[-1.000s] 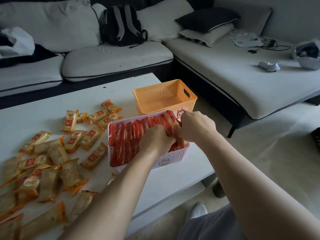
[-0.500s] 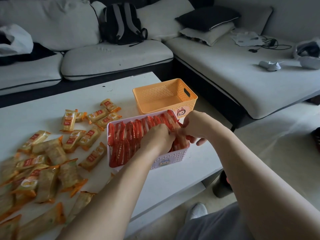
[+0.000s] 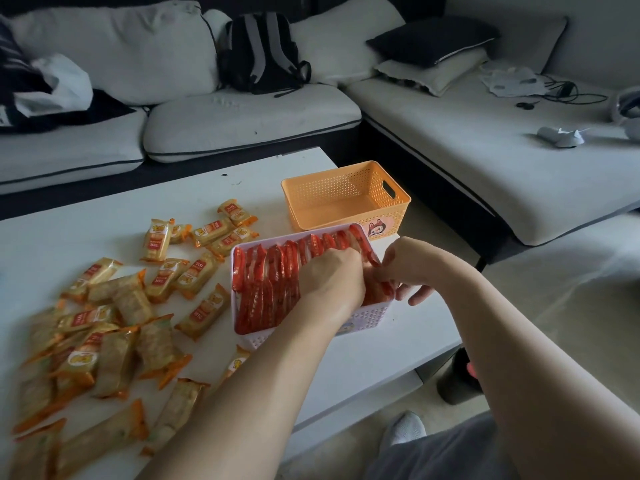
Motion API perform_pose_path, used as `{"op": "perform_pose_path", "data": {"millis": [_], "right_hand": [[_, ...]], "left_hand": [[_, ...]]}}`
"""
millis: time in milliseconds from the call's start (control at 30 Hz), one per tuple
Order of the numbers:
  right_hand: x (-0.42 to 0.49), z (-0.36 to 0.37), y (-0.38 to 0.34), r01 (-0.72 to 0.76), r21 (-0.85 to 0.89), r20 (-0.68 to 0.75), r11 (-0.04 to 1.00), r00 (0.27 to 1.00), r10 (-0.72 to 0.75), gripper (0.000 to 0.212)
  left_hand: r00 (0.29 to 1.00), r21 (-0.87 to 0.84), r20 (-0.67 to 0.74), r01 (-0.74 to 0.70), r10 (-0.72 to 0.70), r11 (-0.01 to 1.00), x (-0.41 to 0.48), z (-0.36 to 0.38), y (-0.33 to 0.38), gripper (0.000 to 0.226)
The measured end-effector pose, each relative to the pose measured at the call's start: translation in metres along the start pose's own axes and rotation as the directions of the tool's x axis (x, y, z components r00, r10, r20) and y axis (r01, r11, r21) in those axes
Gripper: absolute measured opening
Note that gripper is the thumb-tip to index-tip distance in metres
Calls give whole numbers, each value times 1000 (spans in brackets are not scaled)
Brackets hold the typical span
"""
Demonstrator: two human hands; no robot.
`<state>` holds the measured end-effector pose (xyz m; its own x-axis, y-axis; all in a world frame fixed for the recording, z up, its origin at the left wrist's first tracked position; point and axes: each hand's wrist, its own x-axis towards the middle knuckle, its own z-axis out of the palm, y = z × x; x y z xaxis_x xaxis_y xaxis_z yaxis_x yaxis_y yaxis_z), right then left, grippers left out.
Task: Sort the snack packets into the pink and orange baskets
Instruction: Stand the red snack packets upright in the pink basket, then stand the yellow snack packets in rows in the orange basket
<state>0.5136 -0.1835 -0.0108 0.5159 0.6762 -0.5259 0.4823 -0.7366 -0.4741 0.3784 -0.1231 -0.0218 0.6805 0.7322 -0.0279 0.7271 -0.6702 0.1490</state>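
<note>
Inside pink basket [image 3: 367, 319], left hand [image 3: 332, 282], fingertips hidden among red packets [image 3: 266, 289]

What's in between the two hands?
The red packets, standing in a row at the right end of the pink basket. The left hand and right hand both grip them there. The head view shows it.

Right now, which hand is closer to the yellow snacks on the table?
Left. The left hand is down among the red packets in the pink basket; the yellow snacks lie just left of that basket. The right hand is at the basket's right end, farther away.
</note>
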Motion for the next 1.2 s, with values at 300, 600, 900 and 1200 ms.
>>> {"op": "perform_pose_path", "data": {"millis": [300,600,900,1200], "right_hand": [[-3,17,-12,1,-213,-116,977,993,-26,25],[-11,18,-13,35,-137,-81,990,996,-46,28],[-26,9,-40,329,307,-332,893,916,-224,43],[41,63,-89,397,-250,-162,883,882,-442,68]], "left_hand": [[999,-450,-53,-17,-8,893,-20,-3,-45,18],[813,-540,187,554,-551,634,-56,1,-133,32],[774,-824,228,476,-590,306,-71,-15,-177,30],[699,-953,166,295,-695,68,-52,-65,-221,28]]}}
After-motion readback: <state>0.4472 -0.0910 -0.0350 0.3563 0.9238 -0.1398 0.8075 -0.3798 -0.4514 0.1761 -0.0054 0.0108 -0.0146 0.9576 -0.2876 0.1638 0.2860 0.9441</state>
